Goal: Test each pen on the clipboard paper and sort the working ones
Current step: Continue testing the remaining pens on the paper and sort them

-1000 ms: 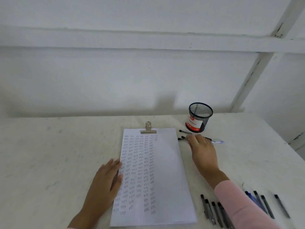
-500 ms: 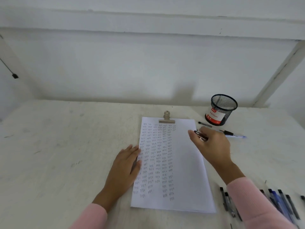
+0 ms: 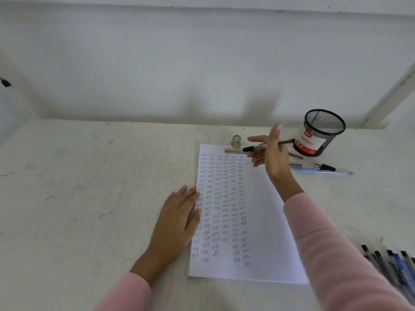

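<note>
Rough, off-white table [image 3: 89, 198] bearing grey scuffs [image 3: 107, 214], set against a plain white wall [image 3: 202, 63]. A horizontal ledge [image 3: 202, 5] runs along the wall's top. At right, a white diagonal strut [image 3: 390, 97] rises from the table's far edge. A small black object [image 3: 5, 83], too small to identify, shows at far left.

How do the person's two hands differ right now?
The left hand lies flat on the left edge of the paper, holding nothing; the right hand grips a pen. The left hand rests beside the paper's middle; the right hand hovers near the clip. Both wear pink sleeves.
</note>
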